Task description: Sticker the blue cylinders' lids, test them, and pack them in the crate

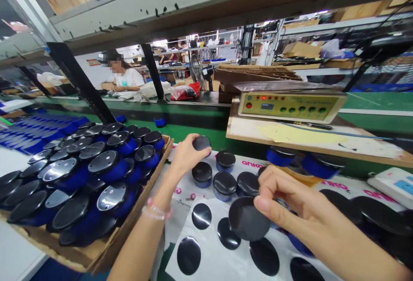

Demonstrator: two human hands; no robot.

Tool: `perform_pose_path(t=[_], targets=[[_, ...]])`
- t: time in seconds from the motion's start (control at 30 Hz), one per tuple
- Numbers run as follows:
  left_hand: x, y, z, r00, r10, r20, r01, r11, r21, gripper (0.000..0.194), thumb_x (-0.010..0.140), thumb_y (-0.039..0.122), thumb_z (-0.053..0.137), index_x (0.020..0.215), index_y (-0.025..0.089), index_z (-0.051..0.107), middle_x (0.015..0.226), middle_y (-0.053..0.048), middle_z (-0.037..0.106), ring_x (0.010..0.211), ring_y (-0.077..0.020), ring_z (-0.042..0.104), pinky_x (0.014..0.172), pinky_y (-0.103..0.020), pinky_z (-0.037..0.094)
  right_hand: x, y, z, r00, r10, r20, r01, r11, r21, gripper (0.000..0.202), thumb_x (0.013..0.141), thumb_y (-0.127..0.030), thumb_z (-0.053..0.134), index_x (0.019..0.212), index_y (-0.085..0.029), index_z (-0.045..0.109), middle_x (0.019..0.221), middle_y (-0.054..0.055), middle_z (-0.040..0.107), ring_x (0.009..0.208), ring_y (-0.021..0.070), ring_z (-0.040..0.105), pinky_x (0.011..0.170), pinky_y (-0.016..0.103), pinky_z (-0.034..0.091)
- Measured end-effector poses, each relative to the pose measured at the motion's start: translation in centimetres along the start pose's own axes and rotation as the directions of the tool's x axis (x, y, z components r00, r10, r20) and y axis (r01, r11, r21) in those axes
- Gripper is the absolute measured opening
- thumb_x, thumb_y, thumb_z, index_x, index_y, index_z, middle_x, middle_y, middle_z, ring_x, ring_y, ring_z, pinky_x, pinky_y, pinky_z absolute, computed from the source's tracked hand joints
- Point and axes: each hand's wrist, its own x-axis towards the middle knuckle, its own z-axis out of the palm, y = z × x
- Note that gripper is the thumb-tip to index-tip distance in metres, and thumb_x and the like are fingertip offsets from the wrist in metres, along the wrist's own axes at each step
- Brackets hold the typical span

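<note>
The right fingers [265, 203] pinch a black disc [248, 220] at lower center; the left fingers [195, 145] curl round a blue-and-black round container [202, 143] above "anko" in pink on white sheeting [237, 160]. Glossy black circles dot the pale sheet [211, 246] below.

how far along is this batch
Probably done: the black-topped pieces grouped beyond the sheet. In hand: a loose black disc in the right hand, a capped piece in the left hand. Seemingly left: discs on the white sheet, the piled tray.
</note>
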Motion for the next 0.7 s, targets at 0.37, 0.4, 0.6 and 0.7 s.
perform_pose_path(t=[0.37, 0.4, 0.6, 0.7], targets=[[-23.3, -0.5, 5.9, 0.961, -0.001, 0.277, 0.095, 0.940, -0.326, 0.102, 0.054, 0.024, 0.083, 0.141, 0.031, 0.030, 0.129, -0.005, 0.058, 0.117, -0.0270, 0.055, 0.099, -0.040, 0.047, -7.8, 3.6, 5.6, 0.900, 0.401, 0.170, -0.435, 0.853, 0.288, 0.040, 0.088, -0.058, 0.043, 0.070, -0.022, 0.047, 0.078, -0.001, 0.042, 0.073, 0.0150, 0.044, 0.065, 0.025, 0.040], [-23.4, -0.7, 6.3, 0.946, -0.048, 0.321, 0.159, 0.930, -0.331, 0.104, 0.053, 0.028, 0.086, 0.141, 0.032, 0.030, 0.131, -0.004, 0.057, 0.118, -0.0276, 0.055, 0.101, -0.042, 0.046, -8.1, 3.8, 5.9, 0.884, 0.437, 0.165, -0.467, 0.834, 0.293, 0.039, 0.089, -0.058, 0.042, 0.073, -0.023, 0.048, 0.080, 0.000, 0.043, 0.076, 0.0158, 0.044, 0.067, 0.026, 0.040], [-22.3, -0.9, 5.9, 0.929, -0.051, 0.367, 0.168, 0.941, -0.295, 0.089, 0.051, 0.044, 0.086, 0.129, 0.033, 0.047, 0.130, -0.001, 0.058, 0.118, -0.0272, 0.055, 0.103, -0.043, 0.044, -8.9, 4.6, 7.8, 0.871, 0.490, 0.039, -0.466, 0.798, 0.381, 0.033, 0.088, -0.053, 0.047, 0.074, -0.024, 0.052, 0.095, 0.001, 0.048, 0.094, 0.0182, 0.045, 0.079, 0.026, 0.039], [-22.5, -0.8, 6.0, 0.938, -0.029, 0.345, 0.141, 0.943, -0.301, 0.086, 0.053, 0.046, 0.084, 0.129, 0.035, 0.046, 0.130, 0.001, 0.058, 0.117, -0.0254, 0.055, 0.102, -0.041, 0.045, -8.9, 4.4, 8.5, 0.873, 0.488, 0.007, -0.455, 0.808, 0.376, 0.034, 0.087, -0.054, 0.048, 0.070, -0.024, 0.051, 0.091, 0.001, 0.047, 0.090, 0.0177, 0.045, 0.076, 0.025, 0.040]])
